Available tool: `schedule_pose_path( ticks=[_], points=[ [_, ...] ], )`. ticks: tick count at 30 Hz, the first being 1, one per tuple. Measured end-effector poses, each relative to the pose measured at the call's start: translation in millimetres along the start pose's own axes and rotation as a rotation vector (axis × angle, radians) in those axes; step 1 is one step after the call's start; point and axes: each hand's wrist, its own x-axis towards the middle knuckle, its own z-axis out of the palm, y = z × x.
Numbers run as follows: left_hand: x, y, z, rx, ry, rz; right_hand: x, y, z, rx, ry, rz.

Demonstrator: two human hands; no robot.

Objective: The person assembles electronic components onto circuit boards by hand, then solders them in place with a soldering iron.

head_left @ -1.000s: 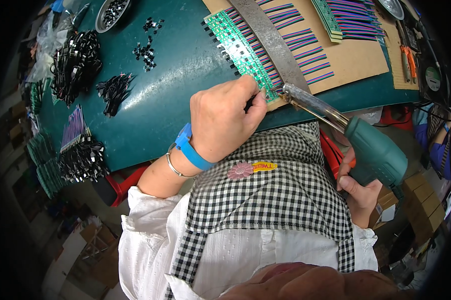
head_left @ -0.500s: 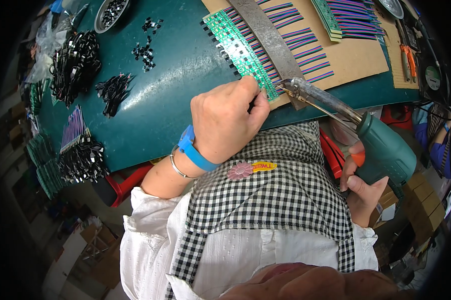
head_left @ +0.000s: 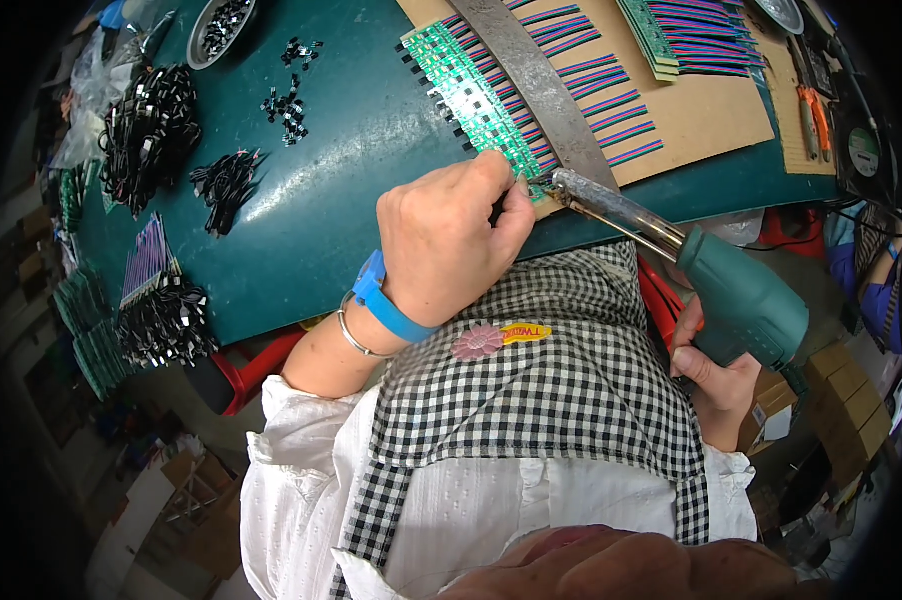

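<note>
My right hand grips the handle of a green soldering gun. The gun's metal tip reaches left to the near end of a panel of green circuit boards. My left hand is closed in a pinch at that same end, close to the tip; whatever its fingers hold is hidden. Small black parts stick out along the panel's left edge. Striped ribbon wires run out on its right side, beneath a flat metal bar lying across them.
Cardboard lies under the boards on the green table. Another wired board stack sits farther right, near orange-handled pliers. On the left are black cable bundles, loose connectors and a metal bowl of small parts.
My right hand has moved the soldering gun left, bringing its tip closer to my left fingertips. The left hand has barely shifted and stays pinched.
</note>
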Motion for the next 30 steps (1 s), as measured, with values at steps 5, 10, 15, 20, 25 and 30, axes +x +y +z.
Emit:
schedule_pose_path(
  ticks=[5, 10, 15, 20, 25, 30],
  points=[
    [2.3, -1.3, 1.4, -0.015, -0.001, 0.007, 4.4, -9.1, 7.2, 0.043, 0.104, -0.013],
    [4.0, -0.3, -0.1, 0.009, -0.001, -0.010, 13.9, -15.4, 13.9, 0.040, 0.108, -0.049],
    [5.6, 3.1, 0.3, -0.010, -0.007, -0.007, 19.7, -11.5, -1.2, 0.124, 0.015, -0.175],
    [2.2, 8.4, -5.4, -0.012, 0.001, -0.006, 47.5, -30.5, -19.3, 0.260, -0.123, -0.440],
    [0.2, 13.5, -9.6, 0.017, -0.033, -0.068, 99.7, -51.1, -42.1, 0.399, 0.010, -0.649],
    [7.5, 20.0, -14.7, 0.063, -0.076, -0.086, 198.2, -59.3, -67.5, -0.033, 0.518, -0.577]
  ],
)
